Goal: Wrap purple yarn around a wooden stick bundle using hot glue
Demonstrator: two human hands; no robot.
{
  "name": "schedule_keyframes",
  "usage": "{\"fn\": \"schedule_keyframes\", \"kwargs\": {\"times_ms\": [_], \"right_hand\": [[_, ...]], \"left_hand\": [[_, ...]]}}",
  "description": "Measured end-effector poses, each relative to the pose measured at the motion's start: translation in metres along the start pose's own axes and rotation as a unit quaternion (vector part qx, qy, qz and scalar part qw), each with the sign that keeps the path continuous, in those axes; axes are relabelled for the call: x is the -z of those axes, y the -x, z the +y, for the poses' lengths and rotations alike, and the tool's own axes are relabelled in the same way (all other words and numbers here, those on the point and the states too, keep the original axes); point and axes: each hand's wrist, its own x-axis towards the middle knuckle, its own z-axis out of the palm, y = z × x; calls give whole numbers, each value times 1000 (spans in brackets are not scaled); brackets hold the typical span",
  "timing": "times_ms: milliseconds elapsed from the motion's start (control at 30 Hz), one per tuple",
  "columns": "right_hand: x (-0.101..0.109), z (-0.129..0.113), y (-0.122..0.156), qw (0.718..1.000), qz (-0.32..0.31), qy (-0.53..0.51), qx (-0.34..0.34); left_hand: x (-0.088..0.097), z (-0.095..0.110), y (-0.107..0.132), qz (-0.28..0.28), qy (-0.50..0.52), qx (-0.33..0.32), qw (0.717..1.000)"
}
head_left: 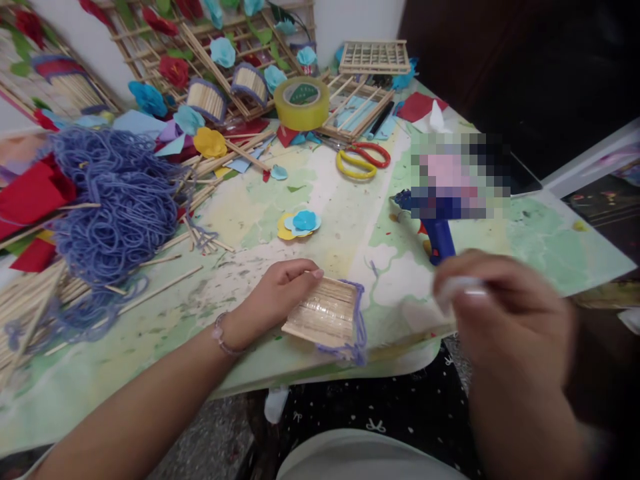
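Note:
My left hand [286, 288] grips the left end of a curved panel of wooden sticks [325, 310] near the table's front edge. Blue-purple yarn [359, 327] trims the panel's right and lower sides, and shiny, clear patches show on its inner face. Raised at the right, my right hand [510, 327] is blurred, its thumb and fingers pinched around something small and whitish that I cannot make out. Beyond it lies a blue glue gun [440, 237], partly covered by a pixelated patch. A layered paper flower [303, 222] in yellow and blue lies behind the panel.
A heap of blue-purple yarn [117, 193] and loose sticks [165, 290] fill the left side. Scissors [356, 170] and a yellow tape roll [301, 115] lie farther back. Stick lattices [200, 40] with paper flowers lean against the wall.

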Motion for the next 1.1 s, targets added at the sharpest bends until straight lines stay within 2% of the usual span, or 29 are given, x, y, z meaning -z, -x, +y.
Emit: {"fn": "schedule_keyframes", "kwargs": {"times_ms": [67, 167, 267, 500, 800, 933, 1100], "right_hand": [[-15, 11, -14, 989, -69, -93, -90], [-37, 19, -20, 978, -88, -141, -130], [-47, 17, -18, 981, -99, -115, -125], [-51, 15, -12, 993, -96, 24, -66], [-48, 15, -5, 993, -87, 76, 10], [-46, 16, -5, 996, -81, 45, 2], [-48, 17, -5, 995, -86, -2, -59]], "left_hand": [[1, -1, 1, -7, 3, -6, 1000], [1, 0, 2, -15, -6, -8, 1000], [1, 1, 3, -16, -19, -10, 1000], [-2, 1, 3, -34, -72, -12, 997], [-1, 0, 1, -34, -89, -2, 995], [-1, 0, 1, -29, -101, -2, 994], [-2, -2, 0, -31, -121, -27, 992]]}}
